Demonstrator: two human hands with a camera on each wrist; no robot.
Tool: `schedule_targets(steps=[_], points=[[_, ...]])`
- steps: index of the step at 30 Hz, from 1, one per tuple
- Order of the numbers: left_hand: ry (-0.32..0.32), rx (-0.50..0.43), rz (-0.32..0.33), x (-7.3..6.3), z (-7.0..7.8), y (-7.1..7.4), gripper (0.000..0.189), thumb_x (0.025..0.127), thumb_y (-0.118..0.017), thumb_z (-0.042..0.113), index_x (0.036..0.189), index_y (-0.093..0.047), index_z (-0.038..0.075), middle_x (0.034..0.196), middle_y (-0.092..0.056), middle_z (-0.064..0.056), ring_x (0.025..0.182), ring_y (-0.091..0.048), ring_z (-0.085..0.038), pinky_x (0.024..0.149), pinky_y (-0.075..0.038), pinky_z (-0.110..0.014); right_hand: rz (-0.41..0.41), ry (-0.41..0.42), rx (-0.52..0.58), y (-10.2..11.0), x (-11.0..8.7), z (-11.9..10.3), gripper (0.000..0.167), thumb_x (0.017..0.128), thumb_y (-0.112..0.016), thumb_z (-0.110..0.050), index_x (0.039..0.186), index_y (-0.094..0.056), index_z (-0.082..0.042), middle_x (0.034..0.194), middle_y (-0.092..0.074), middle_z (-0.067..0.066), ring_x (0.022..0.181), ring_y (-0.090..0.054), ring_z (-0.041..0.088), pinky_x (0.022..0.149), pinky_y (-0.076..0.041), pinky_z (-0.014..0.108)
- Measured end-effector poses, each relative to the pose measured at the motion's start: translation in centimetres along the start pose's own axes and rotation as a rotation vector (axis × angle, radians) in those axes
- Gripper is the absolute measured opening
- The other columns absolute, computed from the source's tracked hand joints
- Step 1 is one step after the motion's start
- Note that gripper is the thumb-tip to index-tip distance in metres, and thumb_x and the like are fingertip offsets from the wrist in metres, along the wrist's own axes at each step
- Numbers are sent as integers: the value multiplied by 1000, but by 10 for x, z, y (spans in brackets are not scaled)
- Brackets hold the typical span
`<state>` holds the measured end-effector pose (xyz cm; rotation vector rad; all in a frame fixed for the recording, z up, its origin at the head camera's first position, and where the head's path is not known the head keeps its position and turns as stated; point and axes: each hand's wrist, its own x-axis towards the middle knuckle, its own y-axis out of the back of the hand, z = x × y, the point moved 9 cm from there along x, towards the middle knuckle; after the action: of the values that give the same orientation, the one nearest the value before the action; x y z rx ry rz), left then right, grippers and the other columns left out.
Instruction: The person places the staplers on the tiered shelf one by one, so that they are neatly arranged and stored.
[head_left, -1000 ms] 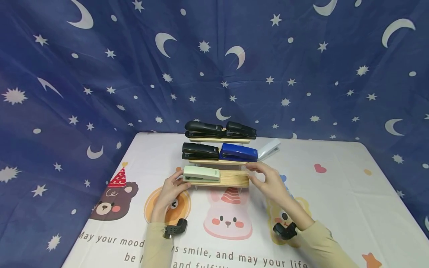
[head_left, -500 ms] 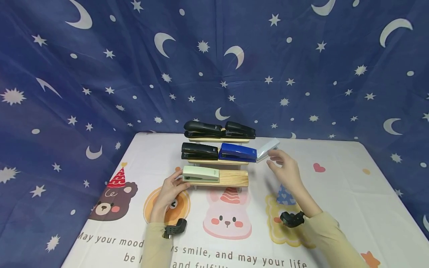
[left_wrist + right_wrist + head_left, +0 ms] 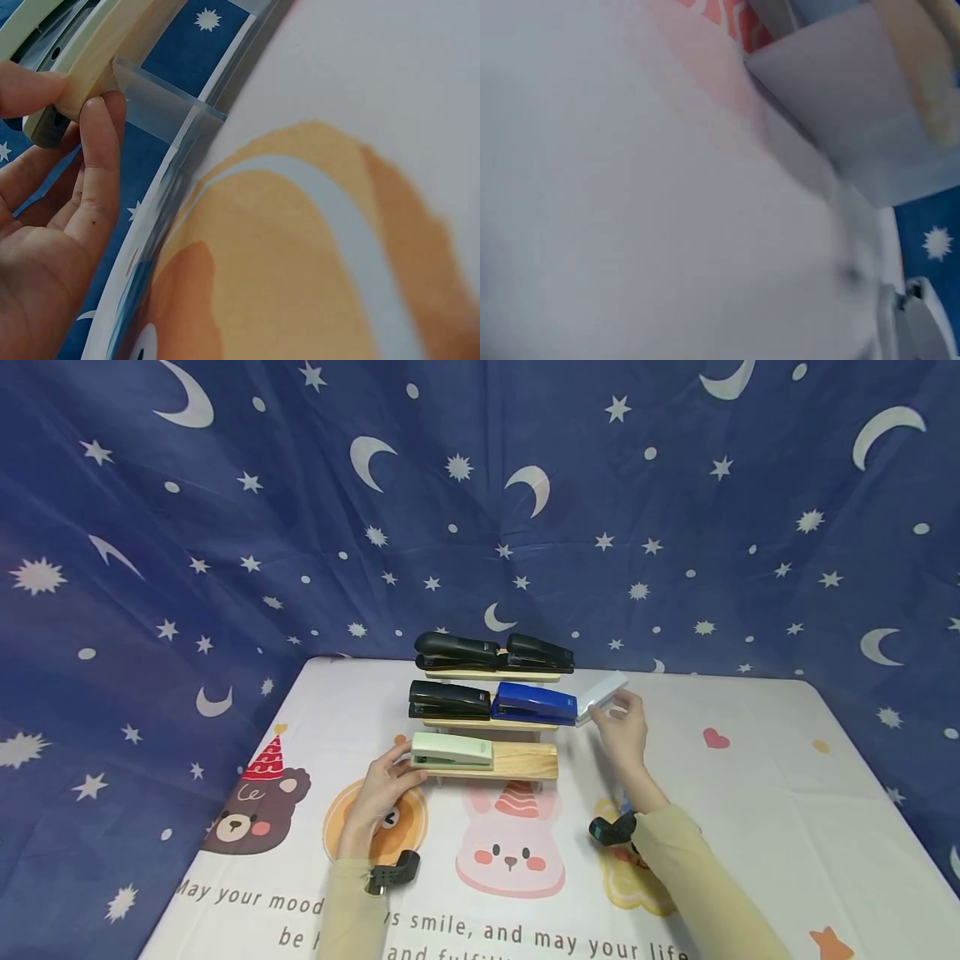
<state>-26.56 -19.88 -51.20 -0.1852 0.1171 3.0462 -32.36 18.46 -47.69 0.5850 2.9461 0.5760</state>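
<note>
My left hand (image 3: pixel 384 787) grips the left end of the lowest tier of a three-tier wooden rack (image 3: pixel 525 762). In the left wrist view its thumb presses the top edge and its fingers curl beneath. A pale green stapler (image 3: pixel 452 750) lies on this tier, beside bare wood. At the right of the middle tier, a white stapler (image 3: pixel 602 695) leans at a slant, level with the end of the blue stapler (image 3: pixel 534 703). My right hand (image 3: pixel 624 731) pinches it with thumb and fingers at its near side. The right wrist view leaves that hand out of frame.
A black stapler (image 3: pixel 450 700) sits left of the blue one. Two more black staplers, one long (image 3: pixel 456 647) and one shorter (image 3: pixel 540 652), fill the top tier. Clear supports (image 3: pixel 169 105) hold up the tiers. A blue patterned curtain (image 3: pixel 480 527) hangs behind the white printed tablecloth (image 3: pixel 750 793).
My right hand has left the right end of the lowest tier and moved right and back to the white stapler. My left hand has stayed on the rack.
</note>
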Motion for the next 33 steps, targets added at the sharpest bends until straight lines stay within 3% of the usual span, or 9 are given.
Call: schedule_targets(steps=[6,13,22,28,33], points=[[1,2,-1,1,-2,-1,59,84,-65,-2,140,-46,2,133,-53,-23,116,-59,-19,87,-48,-14,135,-49,35,-13,5,9,74,85,-70,-23,143,-28,-4,141,-42,23,130,-41,39,108,-37,51],[0,5,-20,1,-3,-4,60,84,-66,0,140,-45,2,133,-54,-25,118,-58,-24,87,-48,-15,262,-96,-172,-16,12,13,98,76,-74,-39,148,-20,-1,142,-39,27,130,-39,44,109,-33,53],[1,-27,-30,1,-2,-6,58,85,-67,1,139,-46,0,132,-54,-25,104,-61,-6,85,-49,-15,259,-138,-274,-18,18,20,113,71,-75,-51,151,-11,-2,145,-35,27,133,-34,42,109,-28,56],[-10,-12,-21,1,-2,-3,59,84,-66,-1,140,-46,1,132,-53,-24,111,-60,-14,86,-49,-15,220,-129,-266,-19,19,19,112,70,-75,-51,151,-15,-3,143,-37,27,132,-35,43,110,-28,55],[-8,-9,-12,1,-2,0,59,85,-66,-1,140,-46,1,131,-55,-26,115,-59,-20,86,-49,-15,180,-111,-260,-21,21,20,96,71,-75,-41,145,-27,-2,138,-43,25,127,-39,42,106,-33,54]])
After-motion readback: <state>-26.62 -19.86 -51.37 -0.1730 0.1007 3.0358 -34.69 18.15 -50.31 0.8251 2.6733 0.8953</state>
